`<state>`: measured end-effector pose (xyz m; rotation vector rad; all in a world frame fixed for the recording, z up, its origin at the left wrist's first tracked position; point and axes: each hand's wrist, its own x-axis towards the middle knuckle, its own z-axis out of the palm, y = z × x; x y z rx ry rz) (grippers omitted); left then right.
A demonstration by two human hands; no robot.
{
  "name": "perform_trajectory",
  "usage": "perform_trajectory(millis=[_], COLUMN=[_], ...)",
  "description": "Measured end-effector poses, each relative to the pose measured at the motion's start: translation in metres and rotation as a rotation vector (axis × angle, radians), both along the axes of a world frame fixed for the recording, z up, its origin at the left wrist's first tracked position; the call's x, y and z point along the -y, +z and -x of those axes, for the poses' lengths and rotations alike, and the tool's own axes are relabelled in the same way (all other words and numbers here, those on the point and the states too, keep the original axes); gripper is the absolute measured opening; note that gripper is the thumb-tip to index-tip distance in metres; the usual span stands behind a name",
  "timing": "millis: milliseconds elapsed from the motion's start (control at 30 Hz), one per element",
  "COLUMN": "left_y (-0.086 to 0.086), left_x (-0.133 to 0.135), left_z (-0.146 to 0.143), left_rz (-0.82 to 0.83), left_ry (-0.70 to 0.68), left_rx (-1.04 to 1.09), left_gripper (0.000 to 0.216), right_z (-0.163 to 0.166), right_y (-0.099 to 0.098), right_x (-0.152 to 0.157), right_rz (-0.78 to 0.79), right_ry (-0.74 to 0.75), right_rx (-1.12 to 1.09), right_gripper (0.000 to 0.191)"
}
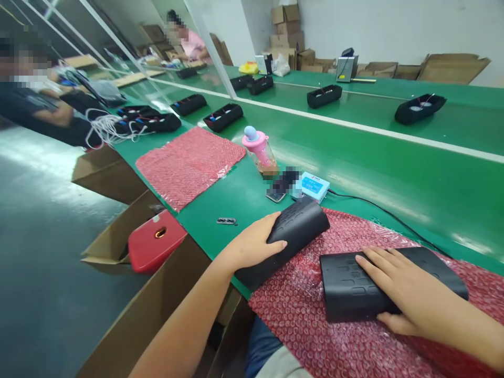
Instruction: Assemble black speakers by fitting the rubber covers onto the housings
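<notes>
My left hand (254, 244) is wrapped over a black plastic housing (299, 220), thumb on its near face and most fingers hidden behind it. That housing is angled across the left edge of a red bubble-wrap sheet (291, 320). A second black housing (350, 286), with rounded edges and raised button-like shapes, rests on the same sheet. Across its top lie the fingers of my right hand (409, 286), with the thumb at the near side. The undersides of both housings are hidden.
Beyond stand a pink-lidded bottle (260, 152), a phone (276, 193) and a blue-white box (313, 186) with a cable. Another bubble-wrap sheet (189, 163) lies left. Several open black shells (223, 116) sit along the green bench (366, 142). Cartons and a red stool (155, 244) flank the bench edge.
</notes>
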<state>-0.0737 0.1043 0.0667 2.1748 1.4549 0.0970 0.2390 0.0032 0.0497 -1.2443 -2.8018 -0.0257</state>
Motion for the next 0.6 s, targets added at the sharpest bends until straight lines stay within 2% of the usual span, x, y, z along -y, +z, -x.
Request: perform_trajectory(millis=[167, 367, 600], left_y=[0.001, 0.001, 0.009], left_x=[-0.01, -0.01, -0.01], left_z=[0.005, 0.003, -0.002], left_rz=[0.049, 0.061, 0.1], left_ry=[0.005, -0.016, -0.01], left_rx=[0.0, 0.016, 0.049], left_gripper=[0.069, 0.086, 0.075], right_z=[-0.001, -0.001, 0.003], right_y=[-0.006, -0.007, -0.002], right_x=[-0.002, -0.007, -0.012], right_rz=[0.036, 0.169, 0.297], right_ry=[-0.018, -0.066, -0.095], right_rx=[-0.019, -0.004, 0.005], right_gripper=[0.079, 0.081, 0.083])
